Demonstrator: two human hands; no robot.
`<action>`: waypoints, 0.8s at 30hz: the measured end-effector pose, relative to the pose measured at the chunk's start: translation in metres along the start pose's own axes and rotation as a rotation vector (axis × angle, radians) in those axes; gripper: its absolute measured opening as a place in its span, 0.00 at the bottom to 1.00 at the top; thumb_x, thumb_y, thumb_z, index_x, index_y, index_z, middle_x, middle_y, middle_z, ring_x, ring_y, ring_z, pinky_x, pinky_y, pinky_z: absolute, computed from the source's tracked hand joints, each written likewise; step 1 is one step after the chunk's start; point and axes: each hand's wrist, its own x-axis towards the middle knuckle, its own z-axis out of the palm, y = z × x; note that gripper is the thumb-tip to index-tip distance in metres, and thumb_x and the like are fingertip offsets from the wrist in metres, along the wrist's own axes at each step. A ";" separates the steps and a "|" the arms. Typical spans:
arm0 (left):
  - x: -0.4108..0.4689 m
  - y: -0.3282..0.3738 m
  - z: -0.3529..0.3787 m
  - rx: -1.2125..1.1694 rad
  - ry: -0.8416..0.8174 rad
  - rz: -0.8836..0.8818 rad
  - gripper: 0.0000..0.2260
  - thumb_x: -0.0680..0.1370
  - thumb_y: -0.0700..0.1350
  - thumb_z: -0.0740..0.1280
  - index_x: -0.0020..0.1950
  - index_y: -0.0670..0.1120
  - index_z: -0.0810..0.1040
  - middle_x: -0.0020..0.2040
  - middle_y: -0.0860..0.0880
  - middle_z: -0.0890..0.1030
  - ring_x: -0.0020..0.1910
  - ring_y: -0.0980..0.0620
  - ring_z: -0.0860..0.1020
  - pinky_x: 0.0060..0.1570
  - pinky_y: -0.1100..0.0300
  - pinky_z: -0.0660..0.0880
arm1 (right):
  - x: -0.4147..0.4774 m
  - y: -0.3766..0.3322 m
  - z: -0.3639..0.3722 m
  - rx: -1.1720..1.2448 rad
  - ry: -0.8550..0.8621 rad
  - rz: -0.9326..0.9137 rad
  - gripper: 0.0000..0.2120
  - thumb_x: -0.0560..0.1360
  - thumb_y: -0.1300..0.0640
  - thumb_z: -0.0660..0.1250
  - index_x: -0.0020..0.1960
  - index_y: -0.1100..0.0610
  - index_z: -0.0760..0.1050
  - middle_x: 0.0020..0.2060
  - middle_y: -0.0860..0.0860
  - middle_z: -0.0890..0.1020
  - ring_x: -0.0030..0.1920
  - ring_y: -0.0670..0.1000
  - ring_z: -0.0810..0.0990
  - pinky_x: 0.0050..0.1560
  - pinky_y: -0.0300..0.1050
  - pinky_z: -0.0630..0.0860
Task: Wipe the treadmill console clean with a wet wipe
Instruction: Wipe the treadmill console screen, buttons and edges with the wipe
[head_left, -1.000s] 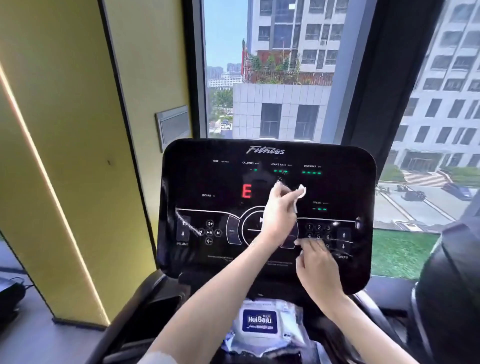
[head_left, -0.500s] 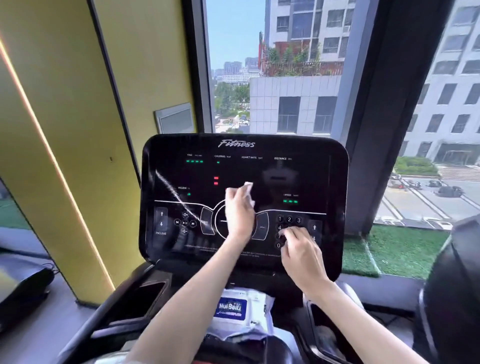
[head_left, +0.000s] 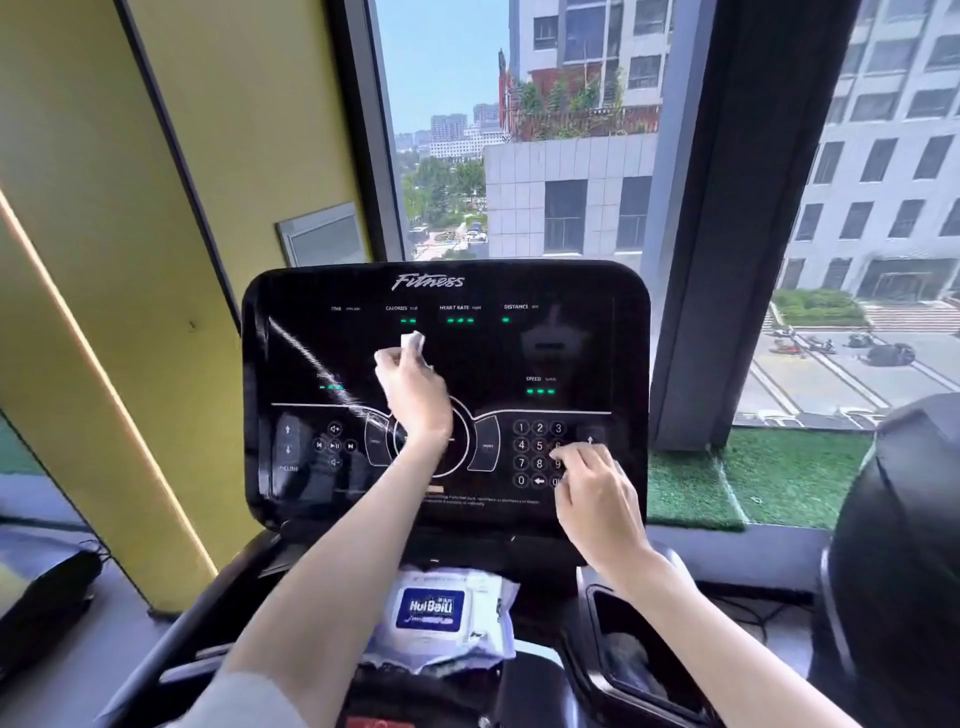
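a: what sits nearest, below both hands?
b: a wipes pack (head_left: 441, 613).
a: and the right hand (head_left: 597, 493)?
b: loosely curled, empty, fingertips touching the console (head_left: 571, 343) keypad.
a: the left hand (head_left: 413, 389)?
b: farther up, pinched closed around the wet wipe (head_left: 413, 343), pressing it against the console.

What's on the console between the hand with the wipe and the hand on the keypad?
In the head view, between left hand and right hand: the right curved button and the keypad's left columns.
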 end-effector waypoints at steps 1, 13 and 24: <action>-0.018 0.011 0.009 -0.026 -0.055 0.100 0.16 0.75 0.31 0.61 0.59 0.44 0.78 0.50 0.47 0.70 0.46 0.50 0.71 0.43 0.64 0.67 | 0.000 0.003 -0.001 0.008 -0.001 0.012 0.16 0.62 0.72 0.69 0.48 0.61 0.79 0.43 0.52 0.82 0.47 0.55 0.79 0.48 0.48 0.78; 0.017 -0.024 -0.005 0.139 -0.183 0.472 0.18 0.72 0.27 0.63 0.60 0.39 0.76 0.50 0.40 0.71 0.48 0.42 0.72 0.46 0.49 0.77 | -0.011 0.016 -0.011 0.008 0.001 0.056 0.16 0.63 0.73 0.68 0.48 0.61 0.78 0.43 0.51 0.81 0.46 0.55 0.79 0.43 0.49 0.78; -0.013 -0.050 -0.029 0.252 -0.793 1.051 0.36 0.62 0.23 0.62 0.66 0.49 0.65 0.55 0.47 0.66 0.52 0.45 0.68 0.38 0.50 0.79 | -0.013 0.007 -0.010 0.007 -0.018 -0.001 0.17 0.61 0.73 0.70 0.47 0.59 0.78 0.41 0.50 0.80 0.43 0.53 0.79 0.43 0.47 0.78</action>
